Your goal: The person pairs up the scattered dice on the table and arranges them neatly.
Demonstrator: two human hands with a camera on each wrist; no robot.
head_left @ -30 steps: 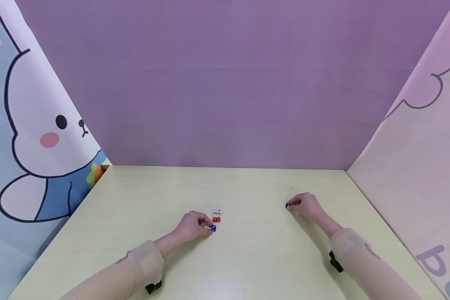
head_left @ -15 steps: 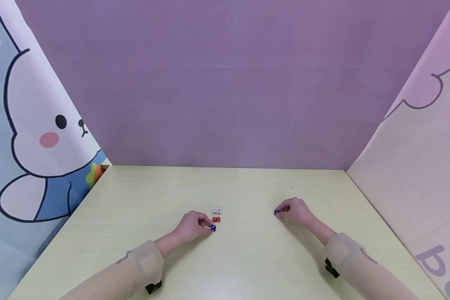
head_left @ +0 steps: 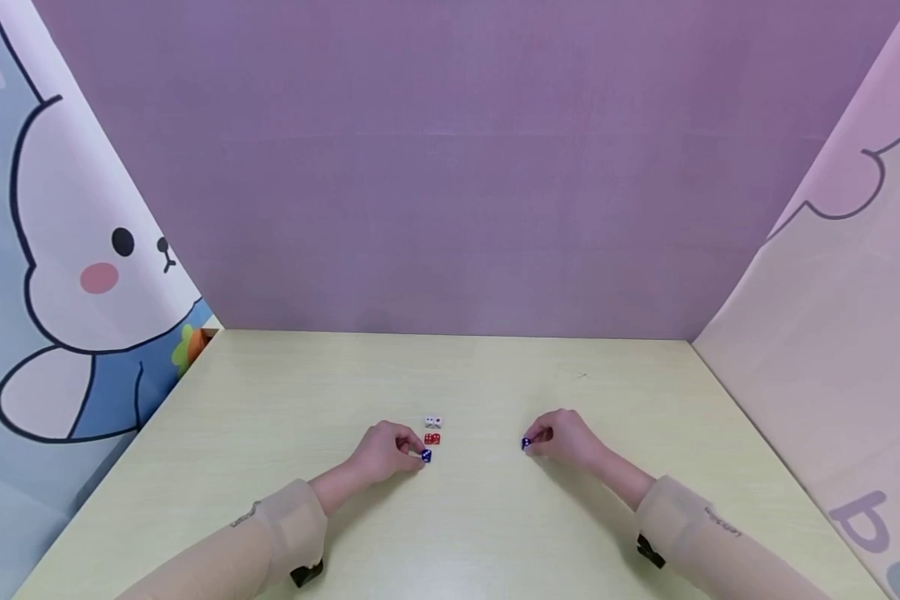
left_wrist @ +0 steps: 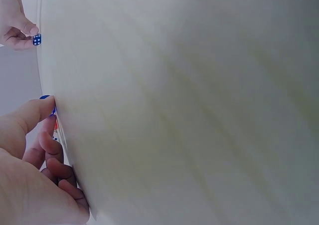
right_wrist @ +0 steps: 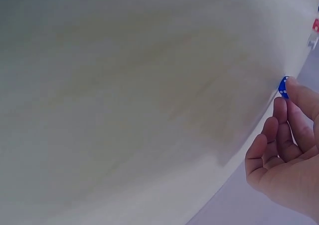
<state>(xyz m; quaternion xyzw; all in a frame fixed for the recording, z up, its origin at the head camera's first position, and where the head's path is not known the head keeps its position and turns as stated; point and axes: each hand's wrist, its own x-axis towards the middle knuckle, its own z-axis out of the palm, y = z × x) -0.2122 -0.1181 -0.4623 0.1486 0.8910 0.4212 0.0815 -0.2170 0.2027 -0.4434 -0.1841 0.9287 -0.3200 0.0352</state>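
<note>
Between thumb and fingertip, my left hand (head_left: 382,452) pinches a blue die (head_left: 427,456) at the near end of a short column of dice. Just beyond that die sits a pair of red dice (head_left: 432,438), and behind them a pair of white dice (head_left: 433,422). To the right, my right hand (head_left: 566,437) pinches a second blue die (head_left: 526,443), apart from the others. White pips show on this blue die (right_wrist: 284,87) in the right wrist view. In the left wrist view the thumb and fingers (left_wrist: 30,117) partly cover the left blue die.
The pale wooden table (head_left: 330,375) spreads around both hands. A purple panel (head_left: 450,167) stands at its back edge. A printed rabbit panel (head_left: 105,250) borders the left side, a pink and white panel (head_left: 832,317) the right. A small dark mark (head_left: 582,376) lies near the back right.
My right hand has moved left and nearer to me, bringing its blue die closer to the column. The left hand and the dice beside it have stayed in place.
</note>
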